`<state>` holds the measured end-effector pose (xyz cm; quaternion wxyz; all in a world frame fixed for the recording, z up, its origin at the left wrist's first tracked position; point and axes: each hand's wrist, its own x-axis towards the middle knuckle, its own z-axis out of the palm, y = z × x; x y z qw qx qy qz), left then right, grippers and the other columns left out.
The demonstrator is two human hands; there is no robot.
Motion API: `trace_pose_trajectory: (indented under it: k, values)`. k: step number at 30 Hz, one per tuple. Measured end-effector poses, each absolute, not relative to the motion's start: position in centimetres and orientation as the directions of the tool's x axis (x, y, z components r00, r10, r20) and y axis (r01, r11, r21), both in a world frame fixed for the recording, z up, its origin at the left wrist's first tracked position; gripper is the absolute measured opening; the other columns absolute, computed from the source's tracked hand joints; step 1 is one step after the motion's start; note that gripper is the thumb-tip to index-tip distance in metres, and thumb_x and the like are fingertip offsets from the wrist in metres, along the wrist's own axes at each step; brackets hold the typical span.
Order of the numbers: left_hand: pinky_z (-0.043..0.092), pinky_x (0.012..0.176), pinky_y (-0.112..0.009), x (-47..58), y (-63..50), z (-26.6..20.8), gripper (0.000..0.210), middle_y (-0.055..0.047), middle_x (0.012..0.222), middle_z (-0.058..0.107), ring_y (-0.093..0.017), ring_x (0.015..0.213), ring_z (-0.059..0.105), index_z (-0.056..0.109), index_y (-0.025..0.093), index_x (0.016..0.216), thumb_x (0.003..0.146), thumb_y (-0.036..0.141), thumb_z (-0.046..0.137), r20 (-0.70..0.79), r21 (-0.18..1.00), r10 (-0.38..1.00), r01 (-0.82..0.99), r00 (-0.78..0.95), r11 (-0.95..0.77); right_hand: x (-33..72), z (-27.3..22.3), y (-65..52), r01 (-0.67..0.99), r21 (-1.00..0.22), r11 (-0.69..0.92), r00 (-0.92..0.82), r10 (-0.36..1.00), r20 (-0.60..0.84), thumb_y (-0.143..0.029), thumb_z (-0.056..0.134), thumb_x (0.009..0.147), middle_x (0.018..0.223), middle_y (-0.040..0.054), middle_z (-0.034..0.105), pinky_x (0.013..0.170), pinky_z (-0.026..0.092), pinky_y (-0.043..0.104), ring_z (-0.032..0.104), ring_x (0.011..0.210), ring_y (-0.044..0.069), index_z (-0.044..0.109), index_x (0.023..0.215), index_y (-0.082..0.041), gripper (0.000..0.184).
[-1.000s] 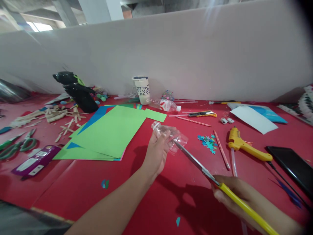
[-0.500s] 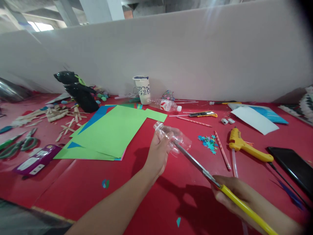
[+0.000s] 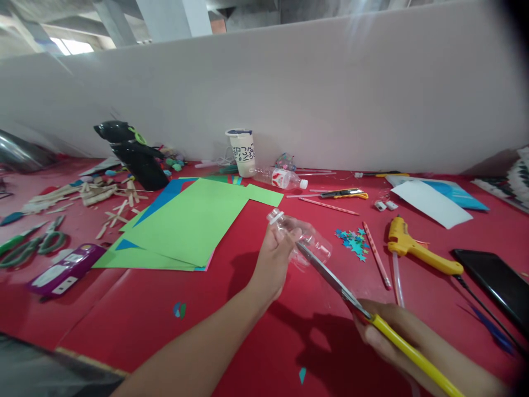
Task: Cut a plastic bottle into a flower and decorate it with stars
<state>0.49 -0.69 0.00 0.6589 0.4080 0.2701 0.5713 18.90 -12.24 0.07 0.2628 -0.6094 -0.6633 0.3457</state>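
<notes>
Pinching a clear bottle above the counter beside its neck, likely the stiffest hold on light, flexible, slippery plastic, the left hand is curled closed, the right hand gripping scissors.

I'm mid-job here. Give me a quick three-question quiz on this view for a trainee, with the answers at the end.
1. Which hand holds the yellow-handled scissors?

2. True or false: the yellow glue gun lies to the right of the star-shaped sequins.

3. What does the left hand grip?
A) a pencil
B) a clear bottle piece
C) a paper sheet

Key:
1. The right hand
2. True
3. B
</notes>
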Motion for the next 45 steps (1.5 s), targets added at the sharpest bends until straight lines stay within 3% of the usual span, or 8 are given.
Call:
trace_pose_trajectory:
  k: [17,23,28,35,45]
  values:
    - [0.043,0.090,-0.035,0.5,-0.8,-0.5,0.016,-0.003,0.100,0.066,-0.018,0.097,0.061,0.056,0.021,0.094,0.081,0.028,0.062,0.140,0.856,0.970,-0.517,0.198,-0.018,18.5,0.2,-12.4,0.582,-0.810,-0.071,-0.081,0.986,-0.145,-0.070,0.051,0.073,0.061,0.0031,0.062,0.053,0.048,0.027,0.057,0.057,0.020,0.062,0.065,-0.021,0.051]
    - [0.041,0.092,-0.034,0.7,-1.1,-0.7,0.018,-0.004,0.103,0.064,-0.019,0.100,0.058,0.057,0.020,0.097,0.082,0.029,0.061,0.146,0.899,0.977,-0.434,0.159,-0.064,18.1,0.4,-12.2,0.542,-0.835,-0.096,-0.090,0.981,-0.172,-0.074,0.045,0.075,0.057,0.0008,0.052,0.052,0.042,0.026,0.049,0.055,0.018,0.053,0.061,-0.022,0.054]
    - [0.041,0.090,-0.034,0.6,-1.3,-0.6,0.017,-0.005,0.104,0.064,-0.019,0.100,0.058,0.057,0.021,0.098,0.084,0.030,0.059,0.165,0.902,0.974,-0.423,0.154,-0.086,18.3,-0.2,-12.0,0.497,-0.864,-0.081,-0.185,0.963,-0.197,-0.072,0.040,0.079,0.052,-0.0054,0.033,0.043,0.027,0.023,0.031,0.047,0.011,0.046,0.059,-0.021,0.055]
    - [0.041,0.091,-0.033,0.7,-1.2,-0.6,0.016,-0.004,0.103,0.064,-0.018,0.099,0.058,0.056,0.022,0.100,0.085,0.026,0.057,0.175,0.901,0.971,-0.424,0.163,-0.091,18.1,1.0,-12.0,0.473,-0.874,-0.110,-0.125,0.974,-0.190,-0.076,0.047,0.071,0.051,-0.0024,0.043,0.047,0.042,0.023,0.045,0.049,0.014,0.054,0.058,-0.022,0.057]
    - [0.044,0.083,-0.031,0.7,-1.2,0.4,0.012,-0.004,0.097,0.066,-0.018,0.092,0.061,0.057,0.020,0.093,0.082,0.021,0.060,0.232,0.915,0.959,-0.371,0.165,-0.157,18.0,1.4,-12.3,0.395,-0.889,-0.231,-0.144,0.940,-0.308,-0.083,0.042,0.067,0.055,-0.0058,0.033,0.046,0.040,0.023,0.039,0.048,0.011,0.052,0.064,-0.020,0.064]
